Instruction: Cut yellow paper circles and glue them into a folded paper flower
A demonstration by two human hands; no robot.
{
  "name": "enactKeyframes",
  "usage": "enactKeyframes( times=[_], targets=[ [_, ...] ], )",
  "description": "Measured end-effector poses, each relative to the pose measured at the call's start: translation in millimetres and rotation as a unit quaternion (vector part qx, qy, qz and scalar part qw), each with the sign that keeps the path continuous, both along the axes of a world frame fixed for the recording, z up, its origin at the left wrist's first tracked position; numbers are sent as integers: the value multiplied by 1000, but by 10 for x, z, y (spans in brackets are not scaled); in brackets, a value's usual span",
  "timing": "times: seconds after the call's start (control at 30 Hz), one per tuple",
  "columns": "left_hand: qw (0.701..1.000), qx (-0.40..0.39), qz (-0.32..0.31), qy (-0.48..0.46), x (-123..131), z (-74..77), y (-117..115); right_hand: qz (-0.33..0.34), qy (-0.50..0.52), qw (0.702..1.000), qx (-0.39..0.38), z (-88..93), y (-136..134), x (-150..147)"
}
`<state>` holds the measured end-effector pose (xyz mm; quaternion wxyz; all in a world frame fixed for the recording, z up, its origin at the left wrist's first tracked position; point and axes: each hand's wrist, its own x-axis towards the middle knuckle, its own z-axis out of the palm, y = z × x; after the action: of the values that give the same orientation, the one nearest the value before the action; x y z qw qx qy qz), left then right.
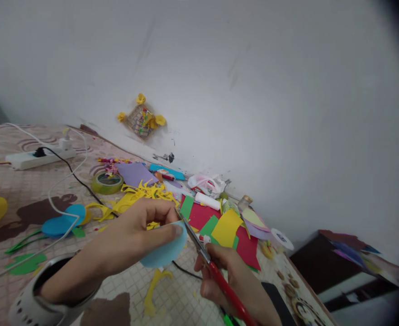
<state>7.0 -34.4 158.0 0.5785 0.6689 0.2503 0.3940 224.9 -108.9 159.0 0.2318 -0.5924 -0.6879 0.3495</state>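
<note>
Between the thumb and fingers of my left hand [131, 235] is a light blue paper piece [163, 251] with a rounded lower edge. My right hand [240, 280] grips scissors [218, 274] with red handles and metal blades. The blades point up and left, with their tips at the paper's upper right edge beside my left fingertips. Whether the blades are parted I cannot tell. Below the paper, a curved yellow scrap [150, 296] lies on the table. A heap of yellow cut strips [145, 192] is just behind my left hand.
Red paper [249, 249] and yellow paper [225, 227] lie right of centre. Clear tape [107, 182] sits near purple paper [136, 174]. Blue paper shapes [55, 226] lie at left under a white cable. A power strip [33, 158] is farther back. The wall [254, 113] rises behind the table.
</note>
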Motion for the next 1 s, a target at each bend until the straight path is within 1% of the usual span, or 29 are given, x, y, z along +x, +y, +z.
enactKeyframes(
  times=[0.07,0.13,0.23,0.3,0.37,0.43,0.5,0.53,0.57,0.6,0.67,0.73,0.8,0.87,0.93,1.0],
  targets=[
    [1000,-3,-26,-1,18,-9,-10,13,4,1000,-7,24,-55,72],
    [999,-1,-43,-9,25,-8,-16,21,23,999,-24,0,-149,172],
    [999,0,-32,-13,9,6,-15,-10,63,997,-39,-123,-348,368],
    [1000,3,-20,-11,-6,20,-16,-29,79,996,-29,-212,-470,481],
    [1000,13,-23,-7,-3,35,-33,-22,111,994,3,-260,-531,511],
    [999,35,-30,6,28,48,-72,-14,176,981,82,-240,-505,420],
    [997,65,-35,37,77,59,-130,-32,248,947,203,-152,-404,224],
    [995,79,-36,55,103,63,-161,-24,256,938,234,-90,-339,108],
    [992,92,-37,73,125,66,-192,-31,254,932,255,-24,-273,-7],
    [990,102,-36,90,142,67,-219,-25,254,927,274,42,-213,-113],
    [986,120,-31,111,160,66,-255,-11,249,933,261,141,-122,-275],
    [983,136,-29,119,158,64,-262,-3,233,943,237,176,-68,-362],
    [981,146,-27,124,149,64,-243,-11,219,951,218,154,-33,-387],
    [981,142,-25,130,142,68,-212,-19,224,951,212,106,-3,-384],
    [985,121,-21,119,138,73,-180,-19,239,945,221,57,26,-380],
    [992,84,-11,95,137,76,-158,-29,250,937,244,13,53,-391]
  ],
)
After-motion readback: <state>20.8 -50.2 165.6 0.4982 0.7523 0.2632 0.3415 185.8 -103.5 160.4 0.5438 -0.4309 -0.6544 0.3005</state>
